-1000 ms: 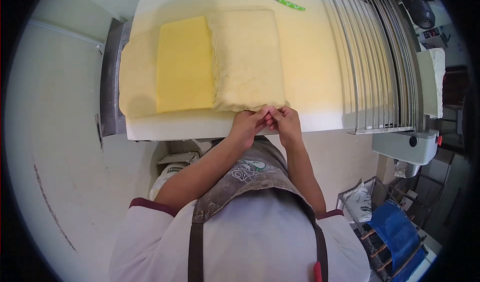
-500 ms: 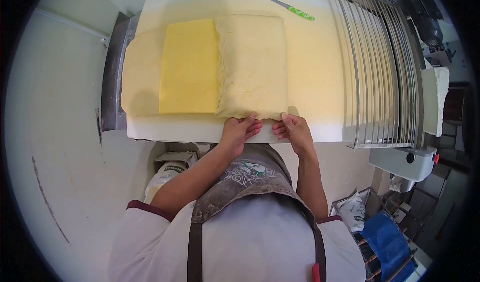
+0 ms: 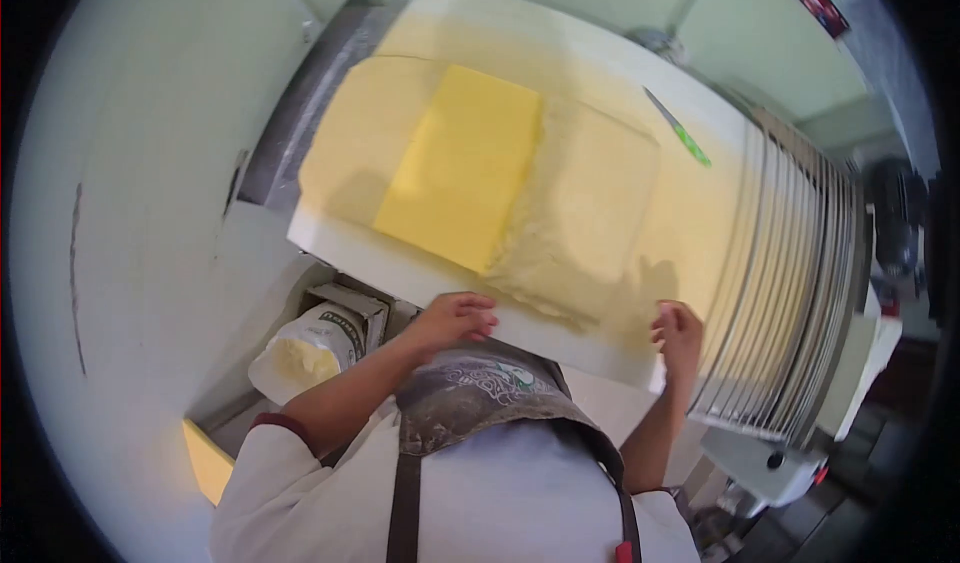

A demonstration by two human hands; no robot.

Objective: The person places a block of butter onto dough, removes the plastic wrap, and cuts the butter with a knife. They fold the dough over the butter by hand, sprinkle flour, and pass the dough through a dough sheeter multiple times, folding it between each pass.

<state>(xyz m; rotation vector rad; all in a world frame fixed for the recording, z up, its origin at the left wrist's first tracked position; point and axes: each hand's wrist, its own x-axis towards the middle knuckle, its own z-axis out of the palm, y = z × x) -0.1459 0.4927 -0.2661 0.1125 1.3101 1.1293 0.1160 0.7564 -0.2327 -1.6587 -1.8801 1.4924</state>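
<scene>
A wide sheet of pale dough [image 3: 350,133] lies on the work surface with a flat yellow slab of butter [image 3: 465,163] on it. The dough's right part [image 3: 590,203] is folded over and ends in a rough edge along the butter. My left hand [image 3: 455,321] hovers just off the near edge, below the fold, with loosely bent fingers and nothing held. Beyond the fold's near right corner my right hand [image 3: 680,335] hangs apart from the dough, fingers loosely curled and empty. A green-handled knife [image 3: 680,131] rests on the surface past the fold.
A metal wire guard [image 3: 780,293] of a machine stands at the right end of the surface. At the left end is a grey metal ledge [image 3: 315,98] by the wall. Below the table, at left, sits an open sack [image 3: 310,353] beside a cardboard box.
Both hands have let go of the folded dough's near edge and drawn apart, the right one farther to the right. The view has turned, so the table now appears tilted.
</scene>
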